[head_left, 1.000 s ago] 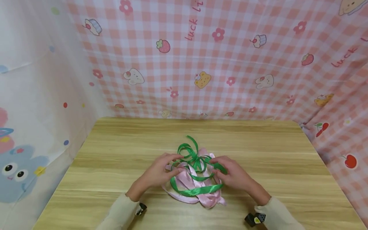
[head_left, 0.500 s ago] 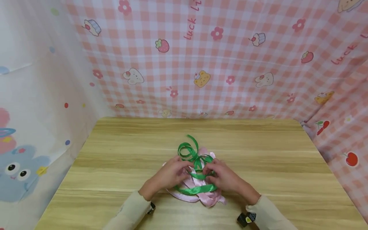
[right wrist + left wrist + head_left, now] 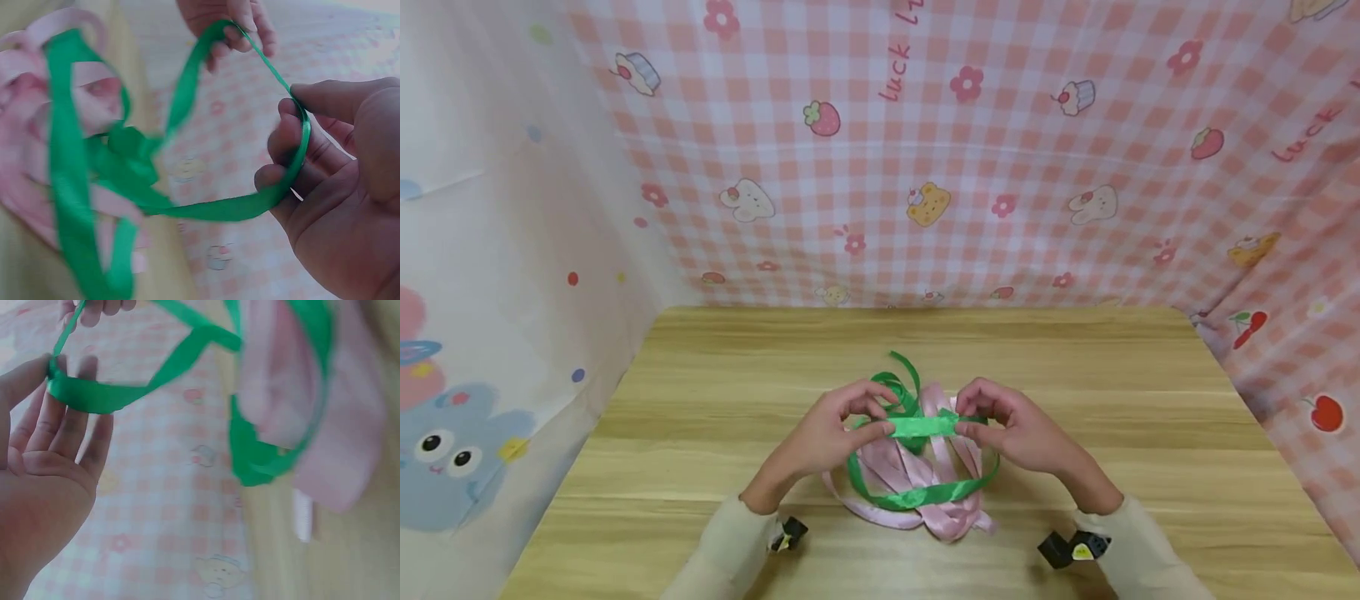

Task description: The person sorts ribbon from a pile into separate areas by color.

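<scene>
Between my two hands a green satin ribbon [image 3: 922, 427] stretches in a short straight span. My left hand [image 3: 838, 425] pinches its left end between thumb and forefinger; my right hand [image 3: 1018, 429] pinches the right end the same way. In the left wrist view the green ribbon [image 3: 100, 395] loops over the left fingers. The right wrist view has the green ribbon [image 3: 303, 137] running under the thumb and across the right fingers. Beneath, a loose heap of pink satin ribbon [image 3: 951, 518] lies on the table, with more green loops over it.
The wood-grain table [image 3: 722, 358] reaches out on all sides of the ribbons. A pink checked cloth [image 3: 865, 167] hangs behind the table, and a white printed cloth [image 3: 490, 225] hangs at the left. Small black devices sit at both wrists.
Both hands first came together over the ribbons, then lifted and moved apart. A span of green ribbon is now raised and pulled straight between them.
</scene>
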